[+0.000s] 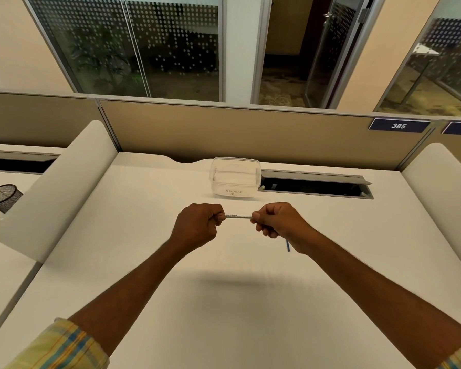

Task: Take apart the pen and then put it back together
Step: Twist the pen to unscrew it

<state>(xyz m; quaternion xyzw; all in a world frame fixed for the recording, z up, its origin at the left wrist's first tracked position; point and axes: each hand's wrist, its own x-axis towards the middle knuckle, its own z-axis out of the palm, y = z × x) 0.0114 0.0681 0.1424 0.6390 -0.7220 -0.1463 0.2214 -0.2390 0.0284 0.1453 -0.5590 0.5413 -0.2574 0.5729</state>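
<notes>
Two hands grip one pen (238,217) above the white tabletop (224,302). The left hand (197,226) pinches its left end and the right hand (276,221) its right end, with a short stretch of pale barrel showing between them. Its long axis runs left to right, so any pull or twist likely follows that line. A thin blue rod (287,245), perhaps the refill, shows by the right wrist; held or lying, I cannot tell. Behind stand a clear tub (234,179) and a beige cubicle partition (250,129).
</notes>
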